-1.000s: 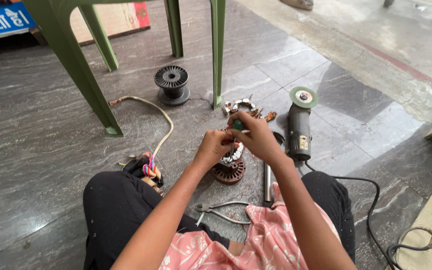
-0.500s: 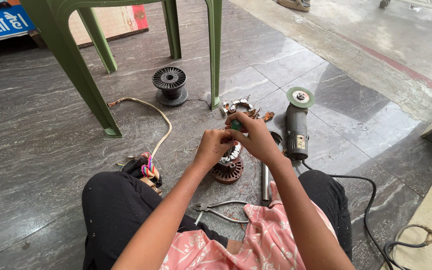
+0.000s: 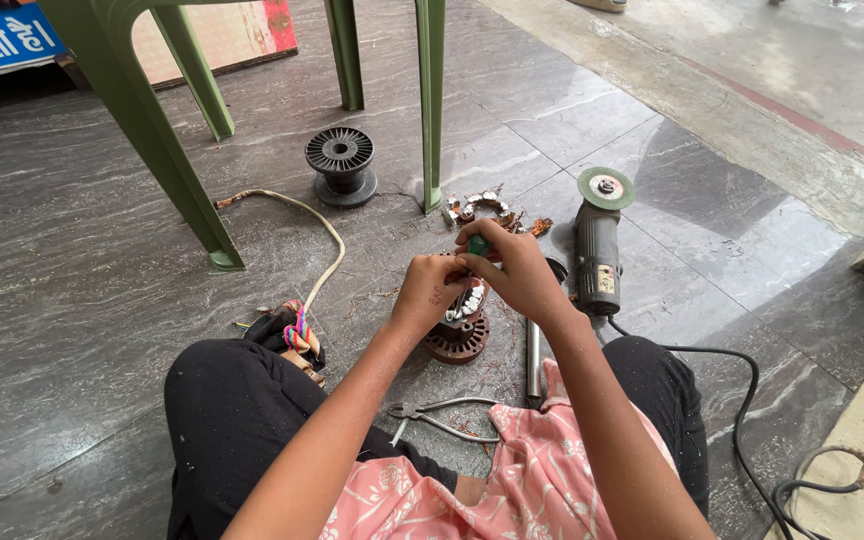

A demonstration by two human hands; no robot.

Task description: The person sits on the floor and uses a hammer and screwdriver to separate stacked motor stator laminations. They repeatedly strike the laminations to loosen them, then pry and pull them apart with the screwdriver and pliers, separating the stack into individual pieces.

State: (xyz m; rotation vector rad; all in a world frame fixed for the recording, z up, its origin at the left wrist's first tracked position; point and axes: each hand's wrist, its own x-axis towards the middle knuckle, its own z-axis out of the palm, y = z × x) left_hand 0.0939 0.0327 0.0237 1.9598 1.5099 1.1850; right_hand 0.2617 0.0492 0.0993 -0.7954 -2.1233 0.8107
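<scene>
Head view, and your two hands are bunched close together over the motor stator (image 3: 457,335) that sits on the grey stone floor (image 3: 102,330) between your knees. Your right hand (image 3: 514,275) is curled tight, fingers pinching a small green-handled tool (image 3: 476,245) whose tip pokes up just above your knuckles. Your left hand (image 3: 430,293) is closed as well, fingertips pressed in against the right hand at the top of the stator; what exactly it grips there is hidden by the fingers. The stator itself is a round, rust-brown ring with pale winding showing at its upper side, touching the underside of both hands.

Just right of the stator a slim metal rod (image 3: 533,358) lies on the floor, pointing towards your lap. Near your left forearm, close to your pink patterned clothing, a pair of pliers (image 3: 439,415) lies with handles apart. Beyond your right hand rests an angle grinder (image 3: 599,245), its green disc facing up, and its black cable (image 3: 742,420) trails off past your right knee towards the lower right corner. Ahead of your hands is a scatter of small metal parts and copper scraps (image 3: 487,208). Further out stands a black wire spool (image 3: 340,165), beside the green plastic chair legs (image 3: 430,100). A beige cord (image 3: 317,230) curves from there to a bundle of coloured wires (image 3: 297,330) by your left knee.
</scene>
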